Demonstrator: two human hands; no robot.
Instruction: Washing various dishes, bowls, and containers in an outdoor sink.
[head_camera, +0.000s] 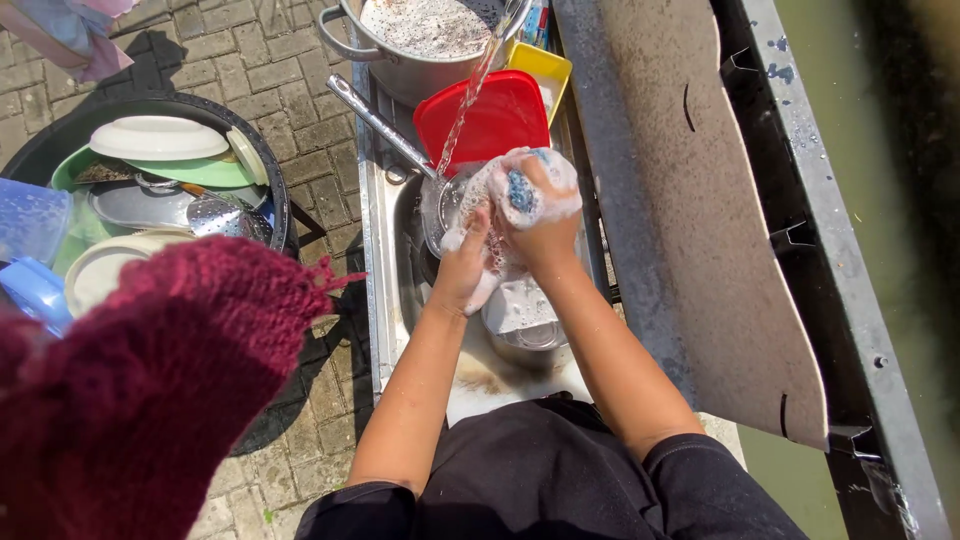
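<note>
My right hand (537, 205) is covered in white foam and is closed on a blue scrubbing sponge (520, 190). My left hand (467, 262) grips the rim of a soapy metal ladle or strainer (440, 200) whose long handle (375, 122) points up and left. A thin stream of tap water (470, 95) falls onto the utensil. Both hands are over the steel sink (380, 260), where a foamy metal bowl (525, 320) lies below them.
A red lid (495, 115), a yellow container (540, 65) and a large metal pot (420, 45) stand at the sink's far end. A black tub (40, 150) at left holds plates, lids and a skimmer. A worn grey board (690, 200) lies right. A maroon knit cloth (150, 380) hangs close at left.
</note>
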